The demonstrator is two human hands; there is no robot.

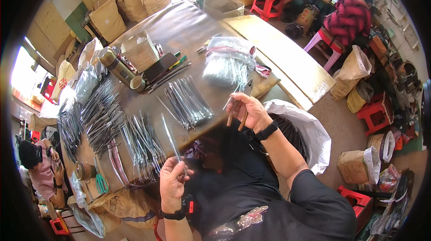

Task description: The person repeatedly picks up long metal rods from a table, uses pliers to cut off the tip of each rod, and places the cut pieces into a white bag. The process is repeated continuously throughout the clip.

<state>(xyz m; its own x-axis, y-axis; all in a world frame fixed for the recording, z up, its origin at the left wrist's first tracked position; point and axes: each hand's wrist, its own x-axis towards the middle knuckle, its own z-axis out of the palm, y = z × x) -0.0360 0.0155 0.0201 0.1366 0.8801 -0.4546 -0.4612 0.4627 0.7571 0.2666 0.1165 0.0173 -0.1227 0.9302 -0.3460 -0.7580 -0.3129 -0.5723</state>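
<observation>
My left hand (174,179) is closed round the lower end of a slim, silvery metal piece (170,134), which points up and away over the table edge. In my right hand (251,111) is a hand tool with two brown handles (243,122); its working end is mostly hidden by my fingers. The two hands are well apart. Just beyond them lies a row of similar metal pieces (191,104) on the table. To the left are a second bunch (141,144) and a large heap (101,111). A clear plastic bag (228,61) full of thin metal pieces rests farther back.
The brown-covered table (175,23) bears a thermos (116,65), its cup (138,84), an open cardboard box (139,51) and teal-handled scissors (102,183). A white sack (316,135) of dark strips stands beside my right arm. Co-workers sit at left and far right.
</observation>
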